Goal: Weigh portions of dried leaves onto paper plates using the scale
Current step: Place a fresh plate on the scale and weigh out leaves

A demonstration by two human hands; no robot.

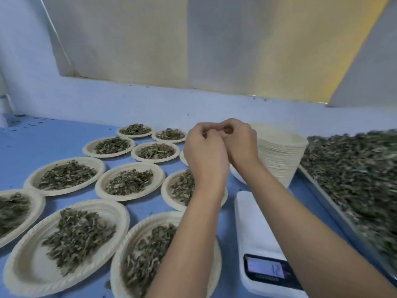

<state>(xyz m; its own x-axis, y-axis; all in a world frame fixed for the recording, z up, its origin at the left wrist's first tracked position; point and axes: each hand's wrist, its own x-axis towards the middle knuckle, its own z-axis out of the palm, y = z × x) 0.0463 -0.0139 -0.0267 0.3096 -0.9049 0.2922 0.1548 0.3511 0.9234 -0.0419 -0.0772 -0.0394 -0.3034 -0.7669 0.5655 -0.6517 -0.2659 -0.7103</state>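
About a dozen filled plates (98, 186) sit left of the scale (255, 222), which is bare. Stack (279, 155) behind it and leaves (354, 168) right of it, so plenty probably left. Left hand (204, 151) and right hand (238, 143) touch beyond it, fingers curled; can't tell what they hold.

Eleven paper plates (129, 197) lie from seven to ten o'clock; ten show dried leaves (129, 181), and one is mostly hidden. There is one stack of empty plates (279, 155) at three o'clock, one tray (328, 198) at four and one scale (255, 229) at five. Two hands: left hand (206, 155), right hand (240, 143).

Filled plates (100, 183) left, leaf tray (335, 211) right, scale (255, 224) between
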